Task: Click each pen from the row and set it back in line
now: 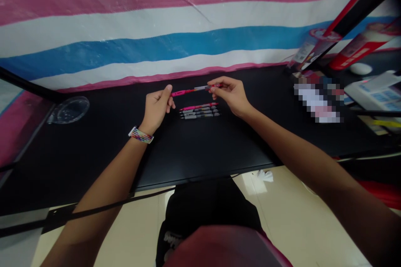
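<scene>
A red pen with a clear barrel is stretched between my two hands, just above the black table. My left hand pinches its red end between thumb and fingers. At the other end, my right hand grips it with thumb and forefinger. Below it, nearer to me, lies a row of pens side by side: a red pen at the far side, then several grey and black pens. A colourful woven band is round my left wrist.
The black table meets a striped plastic sheet. A clear plastic lid lies at the left. To the right stand a plastic cup with a red straw, a red cup, a white rounded object and papers.
</scene>
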Demonstrator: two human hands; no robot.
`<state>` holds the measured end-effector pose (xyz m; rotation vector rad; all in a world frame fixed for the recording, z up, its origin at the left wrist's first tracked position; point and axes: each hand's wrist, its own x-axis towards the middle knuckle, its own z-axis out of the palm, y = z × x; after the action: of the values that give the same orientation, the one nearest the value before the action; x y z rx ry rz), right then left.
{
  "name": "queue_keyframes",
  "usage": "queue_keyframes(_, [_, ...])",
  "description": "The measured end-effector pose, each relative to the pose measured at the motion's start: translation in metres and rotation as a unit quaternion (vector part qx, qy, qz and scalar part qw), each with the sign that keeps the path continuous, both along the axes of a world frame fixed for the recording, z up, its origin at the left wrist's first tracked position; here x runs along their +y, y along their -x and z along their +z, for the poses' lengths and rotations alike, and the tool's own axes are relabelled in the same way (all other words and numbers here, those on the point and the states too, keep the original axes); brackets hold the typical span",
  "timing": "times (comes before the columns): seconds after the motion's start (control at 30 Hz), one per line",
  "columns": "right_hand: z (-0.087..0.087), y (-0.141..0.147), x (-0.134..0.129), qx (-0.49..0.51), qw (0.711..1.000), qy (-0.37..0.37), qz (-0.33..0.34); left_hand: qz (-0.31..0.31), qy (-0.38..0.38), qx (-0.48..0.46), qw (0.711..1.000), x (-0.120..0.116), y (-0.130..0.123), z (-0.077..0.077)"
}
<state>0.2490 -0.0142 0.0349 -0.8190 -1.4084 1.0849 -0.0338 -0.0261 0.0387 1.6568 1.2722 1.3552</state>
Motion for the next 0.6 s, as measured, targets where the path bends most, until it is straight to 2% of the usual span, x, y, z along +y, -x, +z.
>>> queue_keyframes(0.2, [-0.003, -0.005, 0.007, 0.016, 0.998, -0.018, -0.051, 0.005, -0.012, -0.009, 1.0, 0.0, 0.0, 0.003])
queue_keyframes(0.3, [-0.003, -0.005, 0.007, 0.022, 0.998, -0.023, -0.05, 0.003, -0.003, -0.009, 1.0, -0.001, -0.002, 0.005])
queue_keyframes(0.37, [-0.002, -0.004, 0.005, 0.019, 0.999, -0.018, -0.035, 0.001, 0.004, -0.006, 1.0, -0.003, -0.004, 0.005])
queue_keyframes(0.53, [0.0, 0.001, -0.004, -0.021, 0.998, 0.029, 0.059, -0.05, 0.036, 0.004, 0.998, -0.008, -0.006, 0.005])
queue_keyframes(0.6, [-0.001, 0.002, -0.005, -0.019, 0.997, 0.041, 0.068, -0.053, 0.03, 0.012, 0.998, -0.008, -0.006, 0.006])
